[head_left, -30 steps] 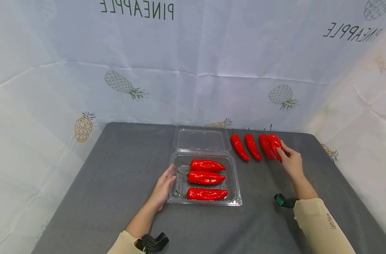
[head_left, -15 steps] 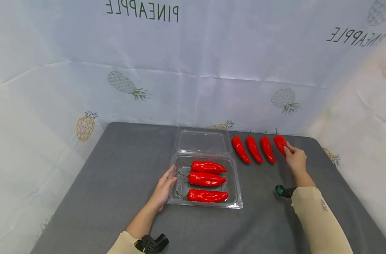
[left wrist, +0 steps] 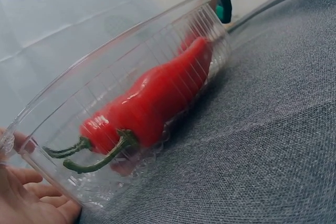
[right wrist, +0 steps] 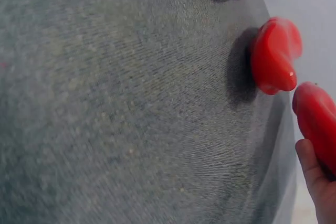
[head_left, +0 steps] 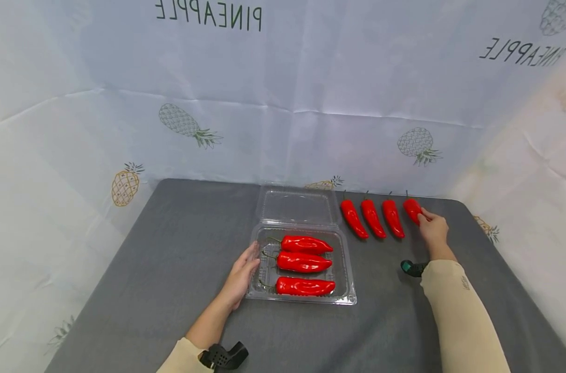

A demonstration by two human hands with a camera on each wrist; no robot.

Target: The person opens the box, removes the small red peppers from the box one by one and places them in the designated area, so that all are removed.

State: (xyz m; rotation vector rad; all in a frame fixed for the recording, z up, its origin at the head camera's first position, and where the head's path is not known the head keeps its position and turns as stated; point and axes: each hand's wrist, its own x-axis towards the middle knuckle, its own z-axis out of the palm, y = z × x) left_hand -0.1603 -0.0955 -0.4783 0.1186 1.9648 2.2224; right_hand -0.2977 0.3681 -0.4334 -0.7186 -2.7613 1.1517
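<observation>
Near the table's back right, my right hand (head_left: 433,230) pinches the lower part of a red pepper (head_left: 411,210), its stem pointing to the back. In the right wrist view the thumb lies along this pepper (right wrist: 318,121). To its left several more red peppers (head_left: 393,220) lie in a row. My left hand (head_left: 240,274) rests its fingers against the left side of a clear plastic clamshell box (head_left: 345,264), whose lid (head_left: 298,204) is folded back. Inside lie three red peppers (head_left: 305,262) with green stems to the left. The left wrist view shows the peppers (left wrist: 149,98) through the plastic wall.
A dark grey cloth (head_left: 171,259) covers the table. Behind it hangs a pale curtain (head_left: 283,140) printed with pineapples. Both wrists wear black camera mounts. The lid's right edge lies close beside the leftmost loose pepper (head_left: 354,220).
My right hand has moved right with its pepper, from overlapping the adjacent pepper to the row's right end, and come down to the table. My left hand has stayed at the box.
</observation>
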